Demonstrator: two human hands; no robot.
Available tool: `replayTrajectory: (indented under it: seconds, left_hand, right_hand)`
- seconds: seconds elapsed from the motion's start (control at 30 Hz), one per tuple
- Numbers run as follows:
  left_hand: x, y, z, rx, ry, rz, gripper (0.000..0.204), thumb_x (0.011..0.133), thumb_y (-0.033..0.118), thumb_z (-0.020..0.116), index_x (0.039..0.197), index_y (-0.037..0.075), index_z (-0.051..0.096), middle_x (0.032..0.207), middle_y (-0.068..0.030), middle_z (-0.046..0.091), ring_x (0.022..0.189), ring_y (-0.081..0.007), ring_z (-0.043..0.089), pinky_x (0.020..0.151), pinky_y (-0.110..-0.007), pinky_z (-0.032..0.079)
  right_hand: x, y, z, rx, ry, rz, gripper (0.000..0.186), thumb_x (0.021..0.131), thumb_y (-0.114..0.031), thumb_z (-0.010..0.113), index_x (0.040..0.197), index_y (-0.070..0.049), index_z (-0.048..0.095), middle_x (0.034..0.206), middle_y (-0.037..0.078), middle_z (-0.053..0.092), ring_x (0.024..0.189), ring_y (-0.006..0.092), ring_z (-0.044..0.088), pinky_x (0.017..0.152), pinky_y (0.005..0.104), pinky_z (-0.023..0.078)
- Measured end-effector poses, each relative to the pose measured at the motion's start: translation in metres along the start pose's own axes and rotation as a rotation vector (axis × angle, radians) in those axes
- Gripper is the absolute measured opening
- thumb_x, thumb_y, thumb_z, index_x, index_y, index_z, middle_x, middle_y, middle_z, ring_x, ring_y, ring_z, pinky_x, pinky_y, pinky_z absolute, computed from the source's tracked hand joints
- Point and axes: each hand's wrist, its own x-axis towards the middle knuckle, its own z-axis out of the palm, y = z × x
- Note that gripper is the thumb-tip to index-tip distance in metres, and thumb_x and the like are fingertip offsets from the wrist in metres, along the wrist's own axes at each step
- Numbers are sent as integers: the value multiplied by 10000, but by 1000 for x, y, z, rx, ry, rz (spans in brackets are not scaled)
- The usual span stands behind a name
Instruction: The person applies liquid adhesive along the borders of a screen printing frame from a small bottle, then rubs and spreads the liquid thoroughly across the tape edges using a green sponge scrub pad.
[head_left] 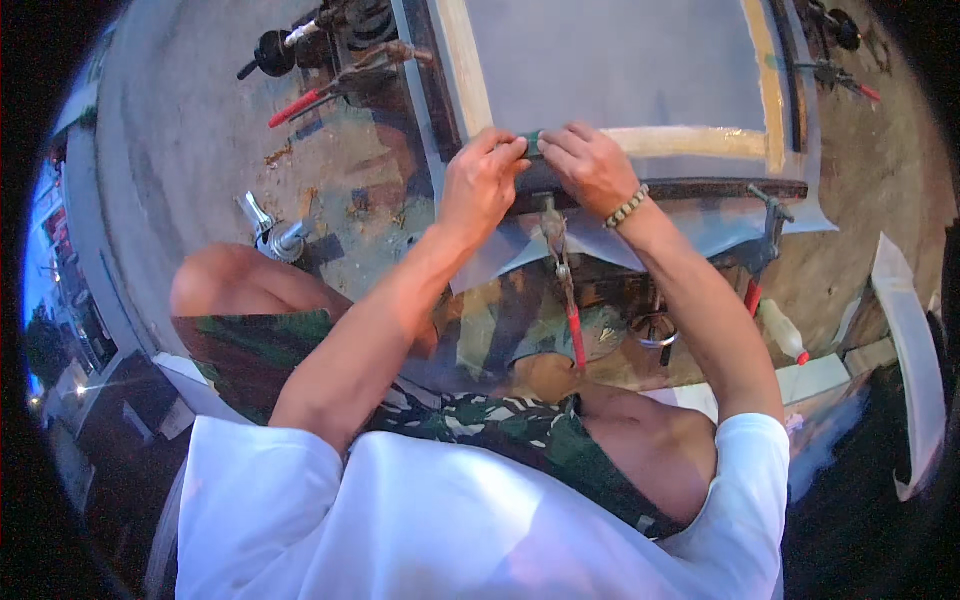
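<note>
Both of my hands meet at the near left corner of a flat grey sheet [600, 70] bordered by pale yellowish strips [700, 142]. My left hand [482, 182] is closed, its fingertips pinching a small dark green piece [533, 143]. From the other side my right hand [592, 172], with a beaded bracelet [627, 206] on its wrist, has its fingers bent onto the same piece. What the piece is, I cannot make out. Just under my hands runs a dark bar [690, 188] along the sheet's near edge.
Red-handled clamps grip the edges: a near clamp [558, 250], a right clamp [770, 235] and a left clamp [340, 85]. Translucent film [810, 218] hangs below the bar. On the ground lie a metal tool [275, 232], a white bottle [783, 332] and a long pale strip [908, 365].
</note>
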Motion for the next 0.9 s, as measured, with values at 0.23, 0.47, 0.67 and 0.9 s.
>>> replayTrajectory:
  seconds: [0.23,0.47,0.67,0.9]
  left_hand:
    - [0,5,-5,-3,-71,22,204,775,3,734,978,8,719,977,-134,685,827,-317,693,721,-381,558]
    - [20,13,11,-2,-123,30,170,761,-17,705,929,2,718,927,-128,693,818,-331,686,714,-410,557]
    - [25,23,17,-8,-220,-1,176,763,-10,715,938,0,733,915,-136,697,830,-329,687,734,-401,553]
    - [39,30,34,28,-309,33,153,752,6,712,904,-4,732,899,-141,690,814,-349,677,728,-431,548]
  right_hand:
    - [-7,1,-10,69,48,8,197,721,-78,620,906,-17,645,942,91,657,873,257,622,764,351,547]
    - [-18,8,-21,114,62,78,228,703,-22,665,930,-7,657,984,107,675,901,281,625,778,379,544]
    - [-33,16,-22,112,64,103,232,687,-19,663,919,-11,655,973,103,673,906,280,623,777,375,543]
    - [-50,21,-30,105,104,136,249,683,-19,641,932,-14,635,967,102,669,899,285,618,773,380,537]
